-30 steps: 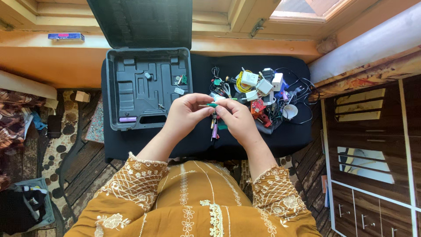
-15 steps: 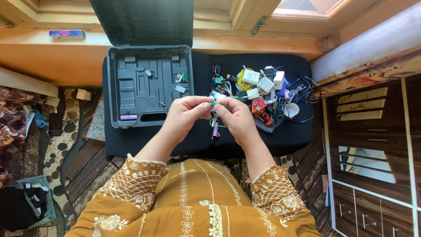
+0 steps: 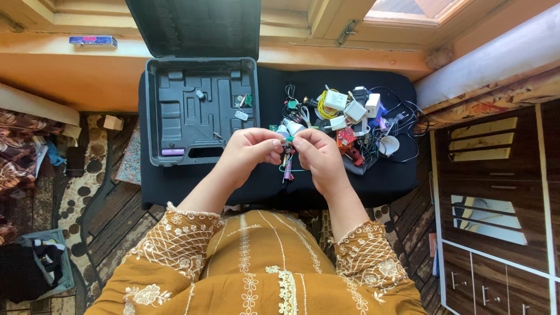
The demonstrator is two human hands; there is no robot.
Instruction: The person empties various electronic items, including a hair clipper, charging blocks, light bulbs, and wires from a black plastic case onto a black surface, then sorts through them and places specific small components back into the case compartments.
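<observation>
My left hand (image 3: 251,150) and my right hand (image 3: 319,156) meet above the black table (image 3: 175,186). Both pinch a small green-tipped piece (image 3: 289,139) between their fingertips. A thin green wire and some pink and dark bits (image 3: 286,168) hang just below the hands. What exactly the small piece is stays too small to tell. Right behind the hands lies a heap of white chargers, a yellow cable, red parts and black cords (image 3: 350,125).
An open grey moulded tool case (image 3: 198,111) with a raised lid sits on the table's left half, holding a purple stick (image 3: 171,151) and small parts. An orange window ledge runs behind. A wooden cabinet (image 3: 496,198) stands to the right. Patterned rug and a bag lie left.
The hands have drawn a little closer together around the green-tipped piece, and the view has shifted slightly. Nothing was put down or picked up.
</observation>
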